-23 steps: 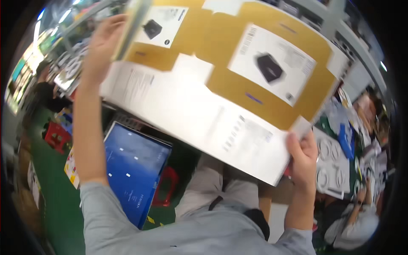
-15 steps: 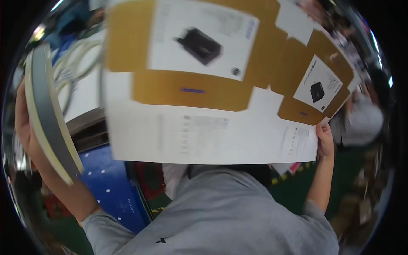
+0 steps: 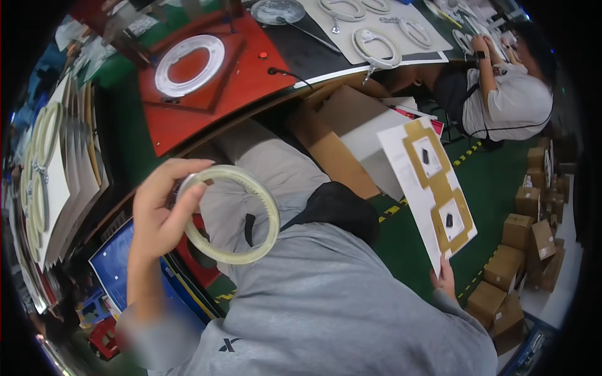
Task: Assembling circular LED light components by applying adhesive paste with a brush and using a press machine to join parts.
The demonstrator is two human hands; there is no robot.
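Observation:
My left hand [image 3: 160, 207] grips a pale, yellowish ring [image 3: 273, 220] by its upper left rim, thumb on one side and fingers on the other. The ring is held up over my lap, its opening facing me. Out to the right, my right hand [image 3: 445, 280] pinches the lower end of a flat white and gold-brown printed cardboard sheet [image 3: 419, 182]. Pictures of a dark device show on two white panels of it. The sheet stands tilted beside an open brown carton, apart from the ring.
A red work surface [image 3: 251, 94] ahead carries a white ring [image 3: 162, 76] on a fixture. Several cabled rings lie on a white board [image 3: 433, 22]. Stacked boards [image 3: 59, 194] with rings stand left. A seated co-worker [image 3: 517, 94] and brown boxes [image 3: 501, 266] are at right.
The cardboard sheet has gone from close in front of me down to the right. The ring has come inward from the far left and turned face-on. The bench has come into view.

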